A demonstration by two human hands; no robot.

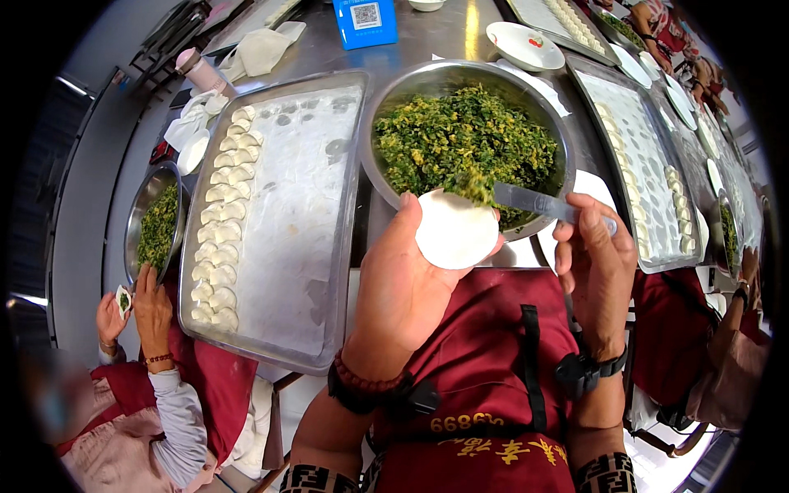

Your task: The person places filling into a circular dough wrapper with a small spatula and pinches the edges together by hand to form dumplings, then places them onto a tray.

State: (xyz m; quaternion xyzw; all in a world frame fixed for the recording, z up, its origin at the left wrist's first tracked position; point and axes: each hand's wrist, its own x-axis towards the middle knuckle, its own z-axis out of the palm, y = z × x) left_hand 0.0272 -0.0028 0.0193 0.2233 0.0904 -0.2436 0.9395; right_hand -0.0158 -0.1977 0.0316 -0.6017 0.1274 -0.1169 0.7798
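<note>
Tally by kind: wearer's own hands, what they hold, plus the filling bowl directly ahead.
Hands: 2 (left hand, right hand)
Round white wrapper: 1
Flat spatula: 1
Metal bowl: 1
Total: 5

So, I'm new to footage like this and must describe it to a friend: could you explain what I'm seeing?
There is no machine here, just a person's two bare hands. The single picture comes from a wide fisheye camera worn on the head, looking down, so straight edges bend toward the rim and left is the person's left.

The left hand holds a pale dough round. The right hand grips a flat tool, with some green-and-yellow filling at its far end, over the dough's upper edge.

On the metal table stand a large metal bowl of that filling and, to its left, a tray with folded dumplings along its left side. At far left, another person's hands are also working.
</note>
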